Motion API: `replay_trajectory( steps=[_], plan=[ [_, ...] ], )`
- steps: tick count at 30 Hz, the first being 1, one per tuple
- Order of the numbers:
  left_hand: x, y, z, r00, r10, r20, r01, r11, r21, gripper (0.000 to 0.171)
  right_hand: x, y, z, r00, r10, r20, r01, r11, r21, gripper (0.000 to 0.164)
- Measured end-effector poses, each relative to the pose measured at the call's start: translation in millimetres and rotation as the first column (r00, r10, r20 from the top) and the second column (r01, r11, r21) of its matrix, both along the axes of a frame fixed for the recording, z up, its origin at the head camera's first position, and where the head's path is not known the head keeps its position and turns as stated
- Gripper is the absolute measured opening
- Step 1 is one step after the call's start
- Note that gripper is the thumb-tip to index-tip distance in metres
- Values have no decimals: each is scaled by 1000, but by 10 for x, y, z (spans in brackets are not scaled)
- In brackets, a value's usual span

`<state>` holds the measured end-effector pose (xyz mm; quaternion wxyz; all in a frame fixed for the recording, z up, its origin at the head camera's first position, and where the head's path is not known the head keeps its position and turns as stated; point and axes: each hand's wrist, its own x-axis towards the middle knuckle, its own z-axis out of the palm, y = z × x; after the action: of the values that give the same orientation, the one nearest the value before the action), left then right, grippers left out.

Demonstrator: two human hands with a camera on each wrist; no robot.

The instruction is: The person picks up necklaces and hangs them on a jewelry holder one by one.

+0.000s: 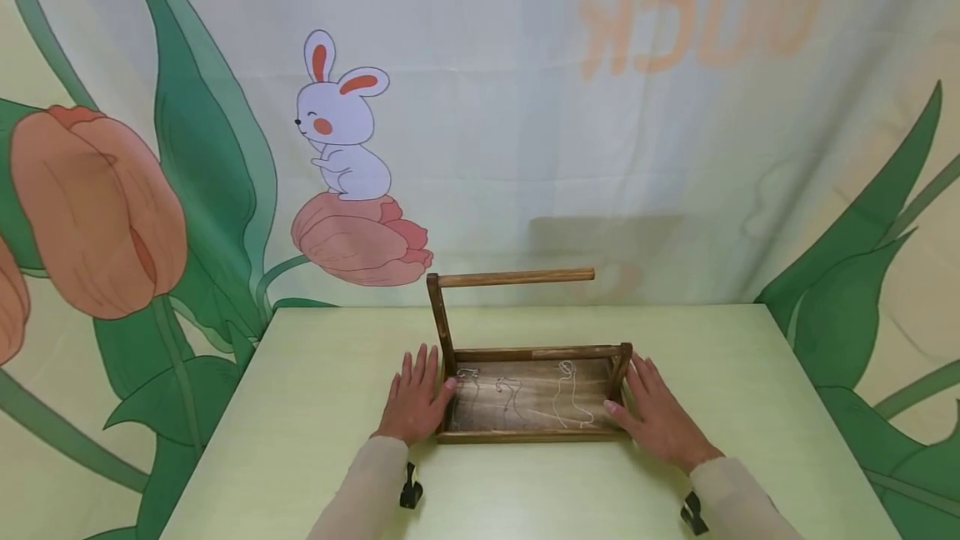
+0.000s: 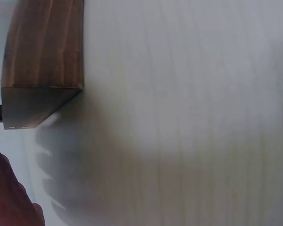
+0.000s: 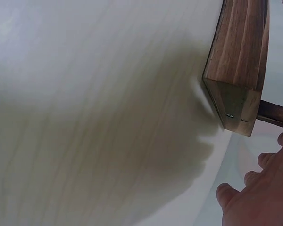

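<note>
The left hand (image 1: pixel 412 398) is flanking the wooden tray (image 1: pixel 532 437) at 9 o'clock, its fingers lying straight and slightly spread. The right hand (image 1: pixel 663 419) is flanking it at 3 o'clock, fingers lying straight, thumb standing apart. In the head view, both thumbs are overlapping the tray's ends. Thin pale strands (image 1: pixel 566 367) are lying inside. A tall post (image 1: pixel 441 323) is rising at 10 o'clock, carrying a crossbar (image 1: pixel 517 277) toward 12. The tray is sitting on the counter (image 1: pixel 510 490); a printed curtain (image 1: pixel 487 148) is hanging beyond.
</note>
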<state>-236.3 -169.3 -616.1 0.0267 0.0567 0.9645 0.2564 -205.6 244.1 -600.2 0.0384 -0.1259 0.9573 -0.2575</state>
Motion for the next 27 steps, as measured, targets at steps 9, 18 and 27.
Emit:
replay_trajectory(
  steps=[9, 18, 27],
  plan=[
    [4, -17, -138, 999, -28, -24, 30, 997, 68, 69, 31, 27, -48, 999, 22, -33, -21, 1000, 11, 90],
    [20, 0, -176, 999, -40, -3, 40, 994, 100, 65, 68, 30, -96, 998, 30, -60, -28, 999, 24, 84],
    [24, -6, -210, 999, -34, 24, 31, 989, 142, 64, 110, 18, -85, 997, 29, -68, -28, 1000, 10, 79]
  ],
)
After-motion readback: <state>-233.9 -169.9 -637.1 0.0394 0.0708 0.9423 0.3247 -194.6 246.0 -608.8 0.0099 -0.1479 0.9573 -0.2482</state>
